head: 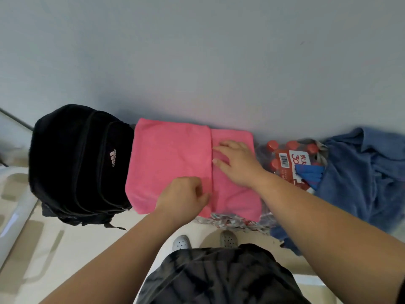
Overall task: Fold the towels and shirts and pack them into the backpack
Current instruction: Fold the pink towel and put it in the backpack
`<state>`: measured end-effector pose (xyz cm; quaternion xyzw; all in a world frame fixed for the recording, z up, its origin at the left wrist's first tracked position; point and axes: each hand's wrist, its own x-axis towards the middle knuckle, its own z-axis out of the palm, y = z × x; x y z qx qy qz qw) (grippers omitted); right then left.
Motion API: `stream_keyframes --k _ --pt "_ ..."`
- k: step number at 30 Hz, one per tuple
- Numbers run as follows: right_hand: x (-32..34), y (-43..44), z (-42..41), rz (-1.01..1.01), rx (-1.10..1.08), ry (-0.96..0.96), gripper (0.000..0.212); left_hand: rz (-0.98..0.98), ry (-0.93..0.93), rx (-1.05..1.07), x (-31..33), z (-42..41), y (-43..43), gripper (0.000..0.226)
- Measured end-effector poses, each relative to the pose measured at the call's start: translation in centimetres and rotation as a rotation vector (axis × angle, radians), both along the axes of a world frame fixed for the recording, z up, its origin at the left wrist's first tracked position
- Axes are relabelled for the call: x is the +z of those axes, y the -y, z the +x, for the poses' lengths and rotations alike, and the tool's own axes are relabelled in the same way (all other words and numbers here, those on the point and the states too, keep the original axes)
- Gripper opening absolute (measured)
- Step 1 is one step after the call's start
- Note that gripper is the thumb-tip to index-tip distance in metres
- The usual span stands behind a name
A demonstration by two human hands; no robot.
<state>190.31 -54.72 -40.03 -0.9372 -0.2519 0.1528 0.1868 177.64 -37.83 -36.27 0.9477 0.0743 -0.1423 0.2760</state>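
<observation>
A pink towel (168, 163) lies partly folded on top of shrink-wrapped bottle packs against the wall, with a fold edge running down its right third. My right hand (236, 163) rests flat on the right part of the towel, fingers straight and pointing left at that edge. My left hand (183, 196) has its fingers curled at the near end of the fold edge and seems to pinch the cloth. A black backpack (79, 165) stands just left of the towel, its zips closed as far as I can see. A crumpled blue shirt (361, 172) lies at the right.
A pack of red-capped bottles (289, 159) with a red and white label sits between the towel and the blue shirt. The grey wall is directly behind everything. My shoes (182, 242) stand on the pale floor close below the towel.
</observation>
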Motion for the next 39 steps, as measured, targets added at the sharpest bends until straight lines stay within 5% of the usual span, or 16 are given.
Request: stream_keyframes --k 12,20,27,31,39 --pt "0.4 0.0 0.7 -0.002 0.159 0.122 0.062 0.299 -0.009 0.172 -1.2 -0.7 4.9 0.025" --pt "1.7 -2.3 1.5 -0.063 0.194 -0.055 0.061 0.269 0.015 0.258 -0.8 -0.9 5.3 0.007" --pt "5.0 -1.8 2.4 0.512 0.14 -0.13 0.05 0.199 0.169 0.328 3.3 -0.9 4.5 0.009" --pt "6.2 1.5 2.8 0.667 0.038 -0.139 0.043 0.039 0.19 0.264 6.0 -0.1 6.1 0.012" --pt "2.2 5.8 1.6 0.377 -0.08 -0.407 0.05 -0.088 -0.111 0.096 0.5 1.7 10.1 0.003"
